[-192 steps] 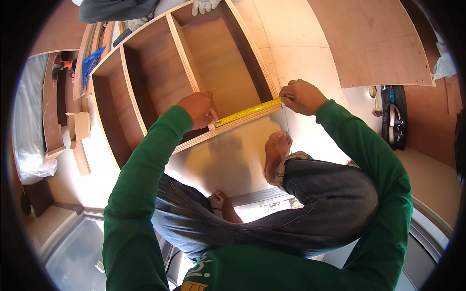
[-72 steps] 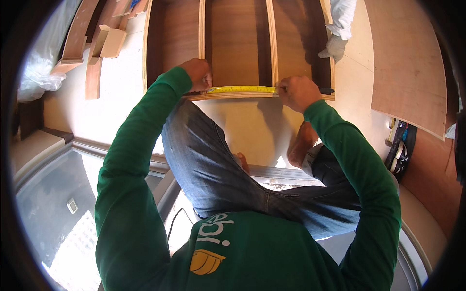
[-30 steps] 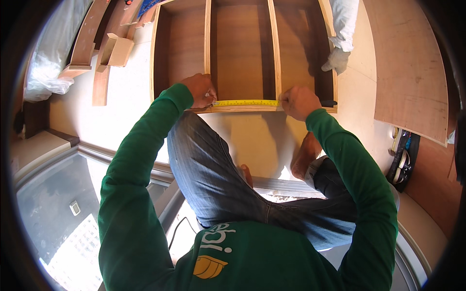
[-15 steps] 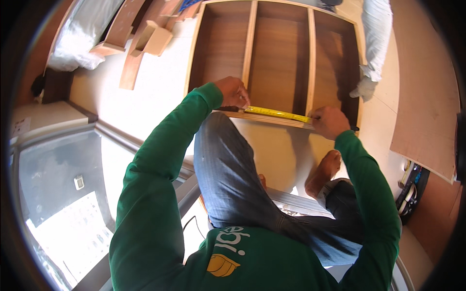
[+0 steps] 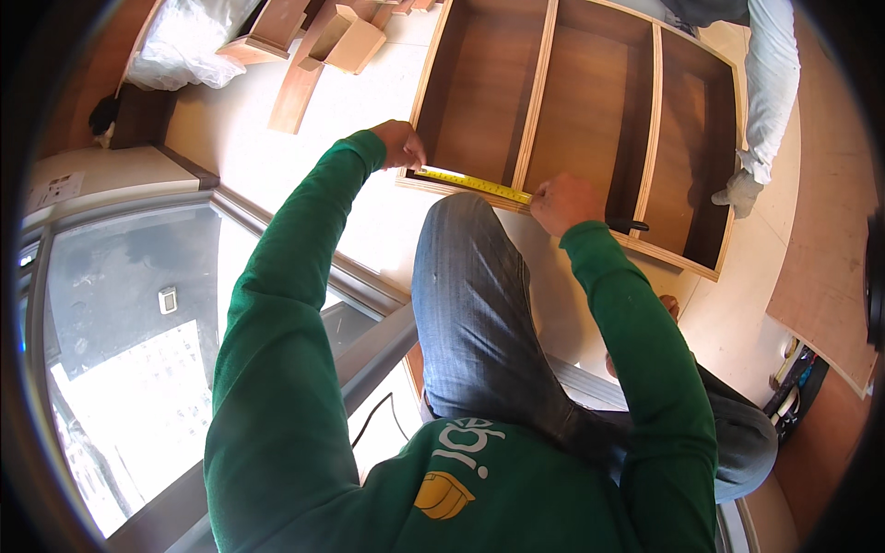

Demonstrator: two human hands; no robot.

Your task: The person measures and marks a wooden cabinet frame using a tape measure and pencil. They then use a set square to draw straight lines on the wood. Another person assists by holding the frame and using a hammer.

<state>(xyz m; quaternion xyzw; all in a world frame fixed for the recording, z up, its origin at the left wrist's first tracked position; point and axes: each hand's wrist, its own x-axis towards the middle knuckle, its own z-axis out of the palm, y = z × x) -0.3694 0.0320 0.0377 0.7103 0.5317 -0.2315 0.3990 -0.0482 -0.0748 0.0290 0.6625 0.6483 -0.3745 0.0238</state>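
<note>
A narrow, bright-yellow tape measure [image 5: 472, 182] stretches along the near edge of the wooden shelf [image 5: 419, 103], the left hand [image 5: 402, 146] pinching it by the shelf's left corner, the right hand [image 5: 564, 203] gripping it just past the first divider [image 5: 536, 92]. A bent knee [image 5: 470, 226] crowds that edge; a gloved hand [image 5: 740, 192] rests at the shelf's right side, a cardboard box [image 5: 355, 46] left of it.

Indoor room used as makeshift woodworking space; home or business, cannot tell. Signs: compartmented wooden carcass [image 5: 655, 120] on pale floor [image 5: 230, 120], yellow measuring tape [image 5: 475, 182] along its edge, loose board [image 5: 293, 106] and open brown box [image 5: 355, 46], clear plastic sheeting [image 5: 189, 41], plywood sheet [image 5: 820, 258] at right, metal-framed glass panel [image 5: 138, 267] at left.
</note>
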